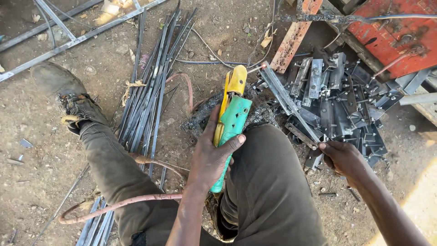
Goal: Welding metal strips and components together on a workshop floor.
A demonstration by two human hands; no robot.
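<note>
— Closest to the lens, what is there?

— Olive trousers (268, 182), knees bent, the person sitting low on bare dirt. Just past the knee, the left hand (211, 159) is wrapped tightly round a green and yellow electrode holder (230, 123), thumb across its green grip. A pinkish cable (118, 205) loops away under the leg.

— And the other hand?

— The right hand (343, 159) pinches the near end of a flat metal strip (289, 102), fingers closed on it. The strip runs up and left over a heap of grey metal plates (341, 100).

— Where do tool and strip meet?

— At the strip's far end. A thin electrode (256, 69) sticks out of the holder's yellow jaw and its reddish tip sits at, or just beside, that end; I cannot tell if it touches.

— So which step is this?

— I judge it a weld at the strip's far end, with the strip held in place by hand.

— What would the next move need?

— A steady right hand, so the strip does not shift, and a small, controlled tip movement from the left.

— Anything else around?

— A bundle of thin rods (152, 91) beside a worn boot (63, 89), and a rusty red machine (391, 32) top right.
</note>
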